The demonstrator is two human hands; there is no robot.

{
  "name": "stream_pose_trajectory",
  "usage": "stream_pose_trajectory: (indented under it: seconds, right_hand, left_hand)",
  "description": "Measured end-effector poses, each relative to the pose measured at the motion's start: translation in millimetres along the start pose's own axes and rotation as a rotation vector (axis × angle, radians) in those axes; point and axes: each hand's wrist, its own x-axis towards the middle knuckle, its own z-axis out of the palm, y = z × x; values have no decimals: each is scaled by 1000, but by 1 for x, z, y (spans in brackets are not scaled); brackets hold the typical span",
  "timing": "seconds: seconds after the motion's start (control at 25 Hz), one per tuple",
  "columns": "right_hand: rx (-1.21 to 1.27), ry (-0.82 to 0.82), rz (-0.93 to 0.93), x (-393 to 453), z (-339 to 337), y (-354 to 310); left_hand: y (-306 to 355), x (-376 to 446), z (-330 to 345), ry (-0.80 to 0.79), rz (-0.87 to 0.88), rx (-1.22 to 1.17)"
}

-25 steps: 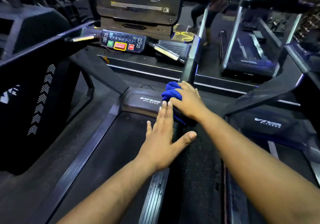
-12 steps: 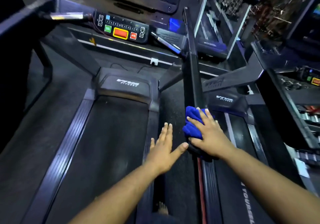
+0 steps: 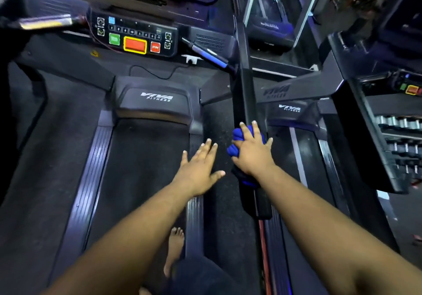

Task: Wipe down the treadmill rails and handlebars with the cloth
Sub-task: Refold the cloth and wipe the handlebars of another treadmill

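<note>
Dim gym floor runs between two treadmills. Right hand [image 3: 251, 151] clamps the blue cloth [image 3: 236, 143] around the black rail [image 3: 244, 93], arm outstretched. Left hand [image 3: 199, 167] hovers flat, fingers spread, holding nothing, above the belt's [image 3: 141, 162] right edge

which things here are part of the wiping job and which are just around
Part of the job:
- blue cloth
- right hand, pressing the cloth on the handrail
- left hand, open, holding nothing
- side rail

Just around:
- control panel
- neighbouring treadmill
- dumbbell rack
- bare foot
</note>
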Motion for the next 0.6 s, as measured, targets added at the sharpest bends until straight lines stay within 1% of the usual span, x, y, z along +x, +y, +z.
stream_pose_trajectory:
  seconds: [0.12, 0.2, 0.32, 0.4, 0.48, 0.6]
  right_hand:
    - [191, 40, 10, 53, -22, 16]
    - [261, 75, 27, 55, -25, 22]
    - [164, 171, 143, 15, -7, 19]
    - [139, 148, 168, -3, 4, 11]
    - [131, 91, 182, 12, 5, 10]
    - [-16, 113, 162, 70, -9, 9]
  left_hand:
    - [-12, 30, -34, -36, -11, 100]
    - [-17, 52, -49, -70, -8, 169]
    - [-16, 92, -69, -78, 48, 239]
    - [-14, 118, -83, -88, 109, 315]
    - [-17, 148, -97, -102, 181, 420]
    - [-30, 199, -122, -43, 256, 558]
